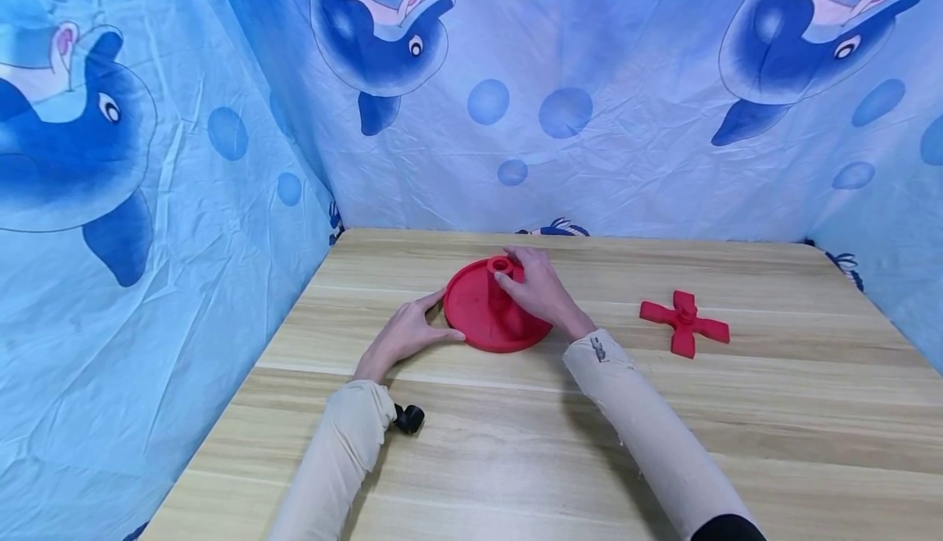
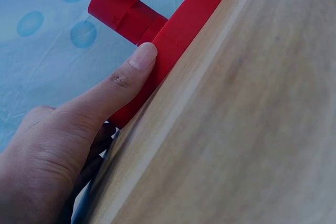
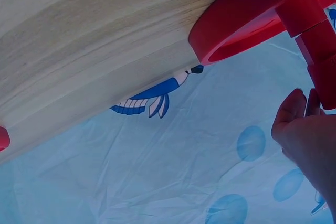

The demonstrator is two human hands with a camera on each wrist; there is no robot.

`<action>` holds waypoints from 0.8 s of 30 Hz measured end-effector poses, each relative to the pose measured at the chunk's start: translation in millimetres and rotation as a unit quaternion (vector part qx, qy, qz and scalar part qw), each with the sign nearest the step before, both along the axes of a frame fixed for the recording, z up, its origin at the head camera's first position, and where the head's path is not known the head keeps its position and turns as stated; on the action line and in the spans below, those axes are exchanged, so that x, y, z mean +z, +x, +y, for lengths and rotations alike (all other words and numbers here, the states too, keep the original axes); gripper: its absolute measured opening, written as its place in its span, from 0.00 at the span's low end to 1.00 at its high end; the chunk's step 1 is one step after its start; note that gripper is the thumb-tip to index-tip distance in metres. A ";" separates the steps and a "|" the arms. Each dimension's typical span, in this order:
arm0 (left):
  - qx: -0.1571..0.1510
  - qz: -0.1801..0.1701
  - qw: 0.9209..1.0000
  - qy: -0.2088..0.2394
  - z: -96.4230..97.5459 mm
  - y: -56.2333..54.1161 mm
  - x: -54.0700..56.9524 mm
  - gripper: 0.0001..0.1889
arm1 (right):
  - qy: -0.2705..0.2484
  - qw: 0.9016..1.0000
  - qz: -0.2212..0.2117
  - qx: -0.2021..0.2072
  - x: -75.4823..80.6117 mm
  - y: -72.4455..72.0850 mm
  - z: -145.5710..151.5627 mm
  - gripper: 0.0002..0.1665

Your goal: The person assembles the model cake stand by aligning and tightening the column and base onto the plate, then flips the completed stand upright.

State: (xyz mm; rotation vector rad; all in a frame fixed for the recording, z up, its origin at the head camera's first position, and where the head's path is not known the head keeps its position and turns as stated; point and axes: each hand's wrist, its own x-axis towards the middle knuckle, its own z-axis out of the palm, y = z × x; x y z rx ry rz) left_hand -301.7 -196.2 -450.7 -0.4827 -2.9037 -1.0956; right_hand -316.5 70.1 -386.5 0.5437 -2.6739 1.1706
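A round red plastic base (image 1: 471, 324) with a raised rim lies flat on the table. From its middle rises a hollow red post (image 1: 498, 287), upright, with a seam partway up seen in the right wrist view (image 3: 315, 35). My left hand (image 1: 403, 332) holds the base at its left edge, thumb (image 2: 134, 66) against the near side of the rim and fingers spread round the far side. At the top of the post, my right hand (image 1: 541, 287) grips with the thumb on the near side and fingers behind.
A red four-armed cross piece (image 1: 683, 324) with a raised hub lies to the right on the wooden table (image 1: 486, 459). A small black object (image 1: 409, 419) shows by the left sleeve. Blue dolphin-print cloth (image 1: 626, 173) hangs behind and on both sides.
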 end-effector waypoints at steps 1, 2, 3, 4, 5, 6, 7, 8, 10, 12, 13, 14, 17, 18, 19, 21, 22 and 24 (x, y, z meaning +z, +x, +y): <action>0.000 0.000 1.000 0.000 0.0 0.1 0.0 0.57 | -0.001 1.000 -0.001 -0.001 0.1 -0.2 -0.2 0.37; 0.000 0.000 1.000 -0.001 -0.1 0.1 0.0 0.57 | 0.000 1.000 -0.002 -0.003 0.0 -0.7 -0.4 0.37; 0.001 -0.001 1.000 -0.002 -0.1 0.0 0.0 0.57 | 0.000 1.000 -0.004 -0.006 0.1 -1.0 -0.6 0.37; 0.002 -0.001 1.000 -0.003 -0.2 -0.1 0.0 0.57 | 0.001 1.000 -0.006 -0.008 0.2 -1.1 -0.7 0.37; 0.002 -0.002 1.000 -0.004 -0.2 -0.1 0.1 0.58 | 0.000 1.000 -0.007 -0.011 0.2 -1.1 -0.7 0.37; 0.003 -0.002 1.000 -0.005 -0.4 -0.3 0.1 0.58 | -0.001 1.000 -0.008 -0.012 0.4 -1.2 -0.8 0.37; 0.003 -0.002 1.000 -0.006 -0.3 -0.3 0.1 0.58 | -0.001 1.000 -0.008 -0.013 0.7 -0.9 -0.7 0.37; 0.003 -0.002 1.000 -0.006 -0.3 -0.4 0.1 0.58 | 0.000 1.000 -0.007 -0.012 0.8 -0.5 -0.6 0.37; 0.003 -0.002 1.000 -0.006 -0.2 -0.4 0.1 0.58 | -0.001 1.000 -0.002 -0.006 1.2 0.0 -0.3 0.36; 0.002 -0.001 1.000 -0.006 -0.1 -0.5 0.0 0.58 | 0.000 1.000 0.003 0.001 1.5 0.3 -0.1 0.34; 0.002 -0.001 1.000 -0.006 -0.1 -0.5 0.1 0.58 | 0.001 1.000 0.005 0.003 1.6 0.5 0.0 0.34; 0.002 -0.001 1.000 -0.006 -0.1 -0.6 0.2 0.58 | 0.002 1.000 0.006 0.004 1.7 0.5 0.0 0.34; 0.003 -0.001 1.000 -0.006 -0.1 -0.7 0.5 0.57 | 0.004 1.000 0.003 -0.002 1.8 0.0 -0.3 0.35; 0.002 -0.001 1.000 -0.005 -0.1 -0.6 0.6 0.57 | 0.005 1.000 0.001 -0.006 1.8 -0.2 -0.5 0.35; 0.003 -0.001 1.000 -0.005 -0.1 -0.6 0.7 0.57 | 0.006 1.000 0.000 -0.008 1.5 -0.2 -0.6 0.36; 0.002 -0.002 1.000 -0.004 -0.2 -0.2 0.8 0.57 | 0.008 1.000 -0.001 -0.011 1.2 -0.4 -0.7 0.36; 0.001 -0.002 1.000 -0.003 -0.3 -0.1 0.9 0.58 | 0.009 1.000 0.000 -0.010 1.1 -0.4 -0.6 0.36; 0.000 -0.002 1.000 0.000 -0.5 0.1 1.1 0.58 | 0.011 1.000 0.003 -0.005 1.0 -0.4 -0.4 0.36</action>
